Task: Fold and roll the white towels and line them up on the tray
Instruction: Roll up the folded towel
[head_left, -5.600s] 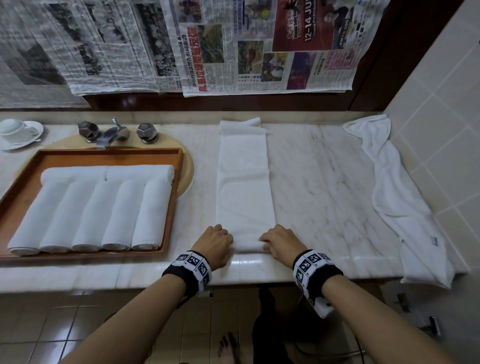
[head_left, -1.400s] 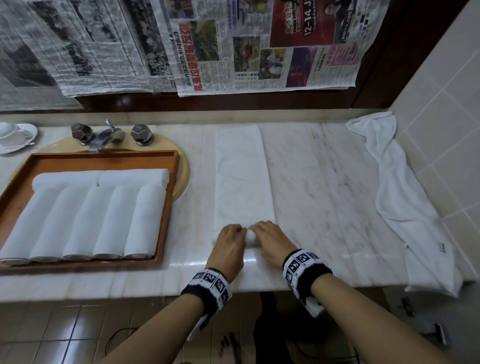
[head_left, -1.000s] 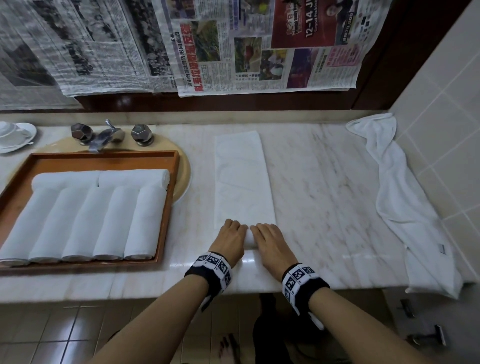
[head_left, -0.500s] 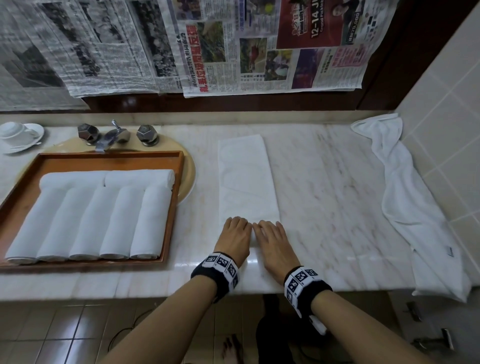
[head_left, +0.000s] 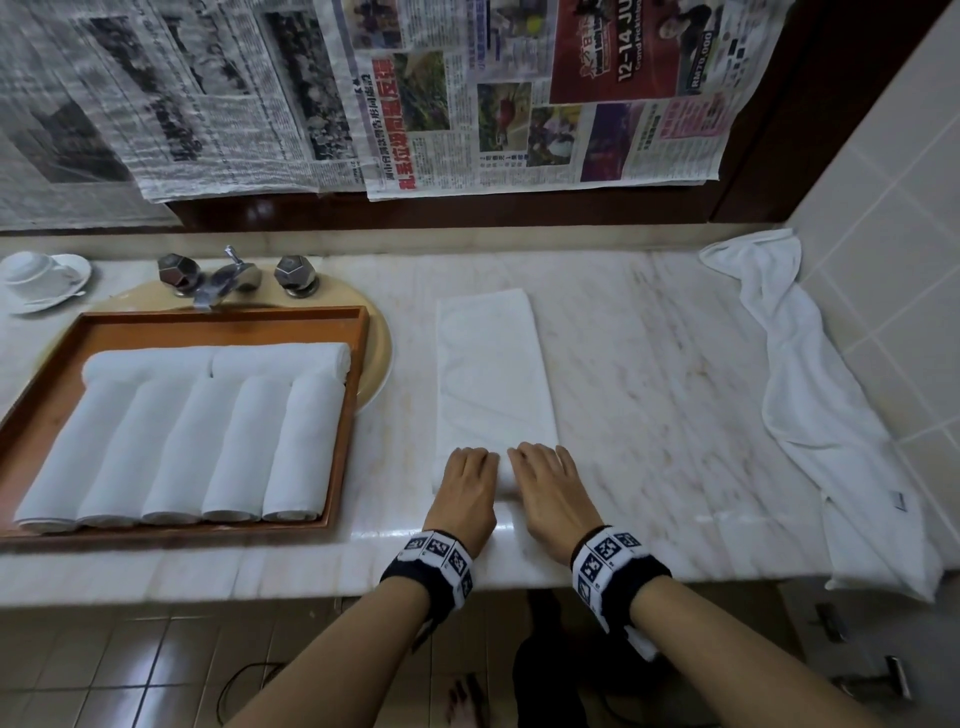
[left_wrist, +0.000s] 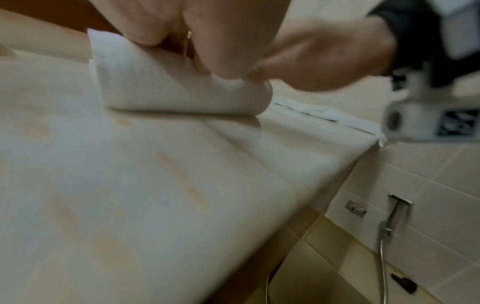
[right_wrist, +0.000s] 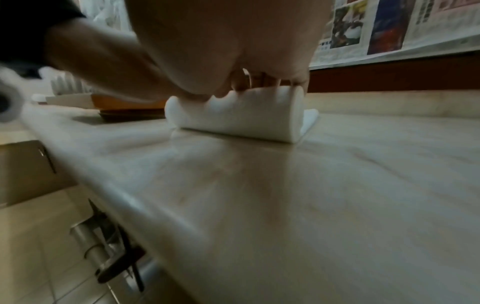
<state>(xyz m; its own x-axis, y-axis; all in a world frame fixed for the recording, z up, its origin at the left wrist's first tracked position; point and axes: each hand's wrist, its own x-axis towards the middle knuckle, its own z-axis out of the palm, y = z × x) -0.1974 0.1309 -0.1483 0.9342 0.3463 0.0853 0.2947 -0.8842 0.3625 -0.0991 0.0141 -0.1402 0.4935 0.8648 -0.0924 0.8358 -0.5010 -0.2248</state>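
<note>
Folded towel (head_left: 491, 374) laid as a long narrow strip on the marble counter (head_left: 649, 374), long axis running from 6 o'clock to 12 o'clock, far end pointing at the newspaper-covered wall (head_left: 363, 93). Near end already wound into a short roll (left_wrist: 179, 90) lying crosswise, axis from 9 to 3 o'clock, the flat remainder stretching away behind it.

Left hand (head_left: 464, 488) and right hand (head_left: 550, 491) set side by side on top of that roll, palms down, wrists at 6 o'clock, fingertips toward 12. Fingers extended and close together on each hand, only gently arched over the cloth, pressing down on it rather than pinching. Thumbs tucked under toward the roll's near face in the wrist views; too blurred there to say whether they pinch the cloth. Roll's right end (right_wrist: 296, 115) showing past the right hand, flat strip peeking out beyond it.

Wooden tray (head_left: 358, 364) at 9 o'clock from the hands, partly covering the basin. Seven rolled towels (head_left: 234, 447) counted on it: five side by side with axes running 6 to 12, two end to end across their far ends, axes 9 to 3. One loose towel (head_left: 810, 395) draped unfolded along the counter at 3 o'clock, against the tiled side wall. One cup and saucer (head_left: 41, 275) at far 10 o'clock. One tap (head_left: 228, 278) with two knobs behind the tray.
</note>
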